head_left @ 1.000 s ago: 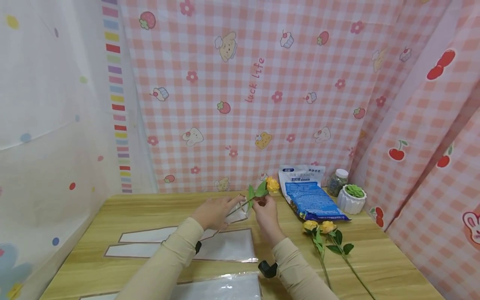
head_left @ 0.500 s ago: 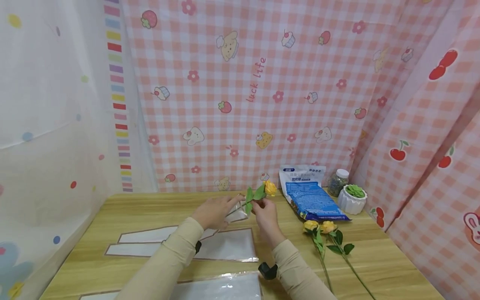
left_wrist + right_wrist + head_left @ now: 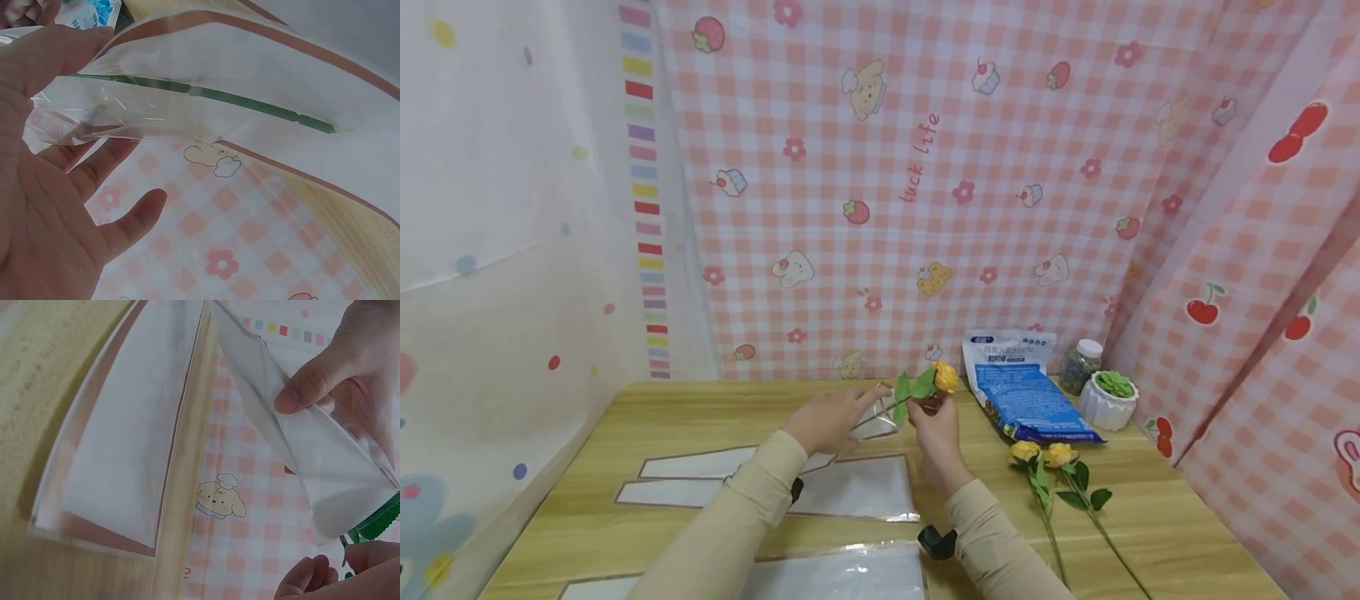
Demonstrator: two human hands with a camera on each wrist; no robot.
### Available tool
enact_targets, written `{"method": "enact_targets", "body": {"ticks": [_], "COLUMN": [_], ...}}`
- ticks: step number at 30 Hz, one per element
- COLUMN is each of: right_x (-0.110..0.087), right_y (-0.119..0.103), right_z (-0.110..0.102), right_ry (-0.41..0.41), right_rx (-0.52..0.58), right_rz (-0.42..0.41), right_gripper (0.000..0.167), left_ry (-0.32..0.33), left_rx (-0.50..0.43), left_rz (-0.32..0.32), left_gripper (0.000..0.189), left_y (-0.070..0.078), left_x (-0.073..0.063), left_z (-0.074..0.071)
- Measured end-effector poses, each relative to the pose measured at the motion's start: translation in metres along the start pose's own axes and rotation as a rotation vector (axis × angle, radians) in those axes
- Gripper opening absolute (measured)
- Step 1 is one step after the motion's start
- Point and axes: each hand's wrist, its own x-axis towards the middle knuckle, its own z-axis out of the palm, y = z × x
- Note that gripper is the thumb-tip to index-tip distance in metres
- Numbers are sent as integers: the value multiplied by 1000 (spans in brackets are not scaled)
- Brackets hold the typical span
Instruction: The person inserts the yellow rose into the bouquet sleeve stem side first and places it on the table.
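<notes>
A yellow rose (image 3: 946, 377) with green leaves slants over the back of the table. Its green stem (image 3: 237, 100) runs inside a clear flower sleeve (image 3: 262, 62) with a brown border. My left hand (image 3: 831, 421) holds this sleeve near its mouth, thumb on one face and some fingers behind it; the little finger stands apart. My right hand (image 3: 936, 437), fingers curled, grips the rose below the bloom. In the right wrist view the right hand (image 3: 350, 575) is beside a green leaf (image 3: 378, 522) at the sleeve's edge; its exact pinch point is hidden.
Flat brown-edged sleeves (image 3: 865, 492) lie under and in front of my arms. Two yellow roses (image 3: 1060, 455) lie at the right. Behind them are a blue-and-white bag (image 3: 1030, 396), a lidded jar (image 3: 1080, 367) and a white succulent pot (image 3: 1108, 404). A checked curtain (image 3: 820, 225) hangs behind.
The rose and my right hand have shifted slightly down toward the sleeve. My left hand keeps its hold on the sleeve. The head view has turned a little to the left.
</notes>
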Motion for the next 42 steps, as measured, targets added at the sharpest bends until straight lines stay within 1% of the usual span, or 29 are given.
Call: {"method": "enact_targets", "body": {"ticks": [3,5,6,10,13,15,20,23,26,30,34,38,42], "right_x": [1,0,0,1,3,5,13,20,27,37,45,49,50], "right_y": [0,-2,-3,-8,-10,-13,-23,-30,-38,-47,-53,-56,-59], "right_z": [0,-1,-3,-14,-24,-31,-46,-55,-63,-74,-82,-84,-83], "right_ry": [17,16,12,-19,-50,-65,-64,-85,-142,-256,-356,-408,-429], "right_rx": [26,24,21,9,2,-25,-108,-154,-217,-332,-439,-506,-548], "right_rz": [0,2,-1,-36,-56,-66,-117,-116,-115,-123,-128,-129,-145], "right_gripper": [60,74,77,80,75,71,47,40,38,40,39,34,32], "left_ry": [3,5,6,23,33,35,26,22,22,27,27,22,14], "left_rx": [-2,1,6,21,21,25,35,43,59,73,70,69,87], "left_rz": [1,-1,-2,3,9,12,6,8,19,29,28,30,23], "left_gripper": [95,94,94,94,94,95,94,93,92,93,94,94,95], "left_y": [-1,-2,-3,-4,-4,-4,-3,-2,-3,-3,-4,-4,-3], "left_x": [-1,-2,-2,-4,-5,-6,-7,-7,-8,-8,-8,-7,-7], "left_z": [-2,-3,-3,-4,-4,-4,-5,-5,-3,-1,0,2,1]}}
